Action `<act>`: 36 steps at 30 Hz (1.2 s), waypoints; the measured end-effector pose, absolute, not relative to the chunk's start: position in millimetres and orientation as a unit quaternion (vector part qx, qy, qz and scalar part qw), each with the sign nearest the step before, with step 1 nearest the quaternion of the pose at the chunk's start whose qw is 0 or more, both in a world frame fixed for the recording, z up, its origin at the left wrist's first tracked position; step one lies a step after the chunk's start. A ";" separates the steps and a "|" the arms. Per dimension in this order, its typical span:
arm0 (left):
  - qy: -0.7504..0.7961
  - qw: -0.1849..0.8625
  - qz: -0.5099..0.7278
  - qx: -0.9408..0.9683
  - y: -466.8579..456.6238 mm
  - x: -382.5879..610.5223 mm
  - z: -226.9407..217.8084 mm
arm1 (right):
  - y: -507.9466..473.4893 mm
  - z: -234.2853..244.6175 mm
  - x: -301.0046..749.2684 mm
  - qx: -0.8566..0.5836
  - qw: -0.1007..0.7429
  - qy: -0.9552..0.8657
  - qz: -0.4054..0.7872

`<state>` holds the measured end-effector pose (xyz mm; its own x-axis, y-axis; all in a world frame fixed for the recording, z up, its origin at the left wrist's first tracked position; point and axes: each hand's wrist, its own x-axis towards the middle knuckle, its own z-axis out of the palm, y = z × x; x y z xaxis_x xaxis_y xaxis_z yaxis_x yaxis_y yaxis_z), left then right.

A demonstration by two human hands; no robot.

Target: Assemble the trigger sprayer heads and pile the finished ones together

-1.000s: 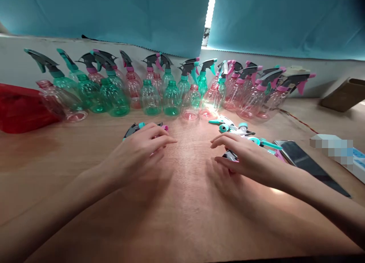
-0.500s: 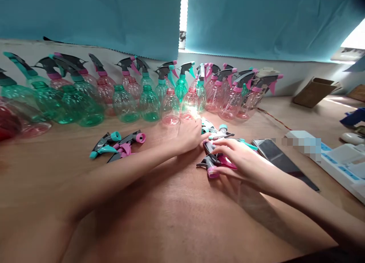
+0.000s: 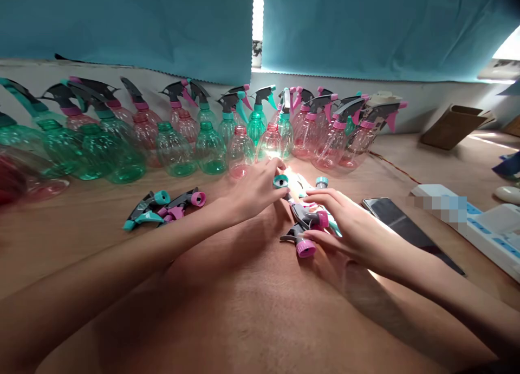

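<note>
My left hand (image 3: 260,187) is closed on a spray trigger head with a teal collar (image 3: 280,181); the collar's open end faces me and the fingers hide much of the body. My right hand (image 3: 349,220) curves over the loose pile with thumb and fingers apart. Between them lies a grey trigger head with a pink collar (image 3: 322,219). A second pink-collared trigger head (image 3: 304,248) lies below it, near the thumb. Behind the right fingers, a teal-collared head (image 3: 321,182) shows in the glare. It is unclear how firmly the right fingers touch the heads.
More trigger heads (image 3: 161,197) lie to the left. Uncapped green bottles (image 3: 211,152) and pink bottles (image 3: 240,149) stand before capped spray bottles (image 3: 330,141) along the wall. At right are a phone (image 3: 410,233), a white power strip (image 3: 483,233) and a cardboard box (image 3: 450,128).
My left hand has drawn slightly left and turned, bringing the teal-collared head into sight. By my right hand, a pink collar now shows between thumb and fingers.
</note>
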<state>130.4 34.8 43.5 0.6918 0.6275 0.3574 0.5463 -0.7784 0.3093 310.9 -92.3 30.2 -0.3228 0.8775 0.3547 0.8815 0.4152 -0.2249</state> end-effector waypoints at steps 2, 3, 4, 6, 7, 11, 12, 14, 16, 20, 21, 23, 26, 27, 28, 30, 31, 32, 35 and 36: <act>0.314 0.109 0.252 0.909 24.7 112.7 52.6 | -92.3 35.3 306.7 -0.559 0.220 -0.800 0.016; 0.305 0.133 0.280 0.901 19.0 103.5 56.1 | -92.3 37.6 304.0 -0.570 0.220 -0.791 0.032; 0.300 0.152 0.290 0.896 12.9 94.3 58.8 | -92.2 39.5 300.9 -0.578 0.218 -0.784 0.052; 0.301 0.169 0.297 0.890 0.6 76.6 61.7 | -91.2 41.6 293.4 -0.582 0.205 -0.782 0.090; 0.305 0.174 0.285 0.892 -5.1 68.6 62.1 | -90.4 42.2 288.8 -0.578 0.195 -0.786 0.103; 0.297 0.166 0.244 0.908 -23.0 46.2 62.2 | -86.2 44.2 264.1 -0.536 0.176 -0.812 0.153; 0.288 0.168 0.241 0.912 -26.1 43.1 62.5 | -85.3 45.3 257.1 -0.518 0.176 -0.817 0.180; 0.274 0.185 0.243 0.912 -31.2 39.2 63.2 | -83.6 47.9 243.7 -0.485 0.177 -0.820 0.246; 0.271 0.210 0.248 0.906 -34.8 36.6 62.5 | -81.8 49.9 232.9 -0.470 0.181 -0.811 0.298; 0.287 0.223 0.232 0.902 -37.0 30.4 51.6 | -77.2 44.5 220.1 -0.464 0.207 -0.772 0.381; 0.290 0.211 0.229 0.905 -37.0 28.8 47.5 | -76.1 40.2 217.8 -0.460 0.215 -0.747 0.429; 0.291 0.163 0.228 0.915 -37.4 26.5 39.9 | -74.3 28.9 212.7 -0.447 0.235 -0.669 0.545; 0.293 0.065 0.227 0.927 -39.7 26.7 33.3 | -74.4 12.8 203.5 -0.427 0.278 -0.561 0.652; 0.302 0.046 0.220 0.926 -40.7 27.7 32.6 | -75.5 9.5 200.2 -0.423 0.292 -0.533 0.672; 0.316 0.039 0.209 0.924 -41.8 28.7 32.4 | -77.0 7.7 197.2 -0.420 0.304 -0.511 0.686; 0.350 0.048 0.190 0.916 -43.5 30.6 32.9 | -81.5 7.7 192.1 -0.416 0.330 -0.484 0.695; 0.365 0.052 0.184 0.911 -44.1 31.0 33.4 | -84.3 8.8 190.2 -0.418 0.345 -0.480 0.690; 0.374 0.052 0.178 0.909 -44.7 30.9 34.2 | -87.5 10.1 188.8 -0.423 0.358 -0.482 0.679; 0.385 0.041 0.154 0.909 -47.0 27.7 37.8 | -98.0 13.9 187.0 -0.432 0.364 -0.512 0.647; 0.385 0.039 0.149 0.910 -48.2 26.1 39.1 | -101.1 15.3 187.5 -0.435 0.357 -0.528 0.637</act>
<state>26.1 -48.2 39.1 0.6586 0.7131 0.2402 0.6898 -0.6997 0.1861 187.5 -101.1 15.3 -0.3676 0.9130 -0.1770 0.0042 -0.1887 -0.9820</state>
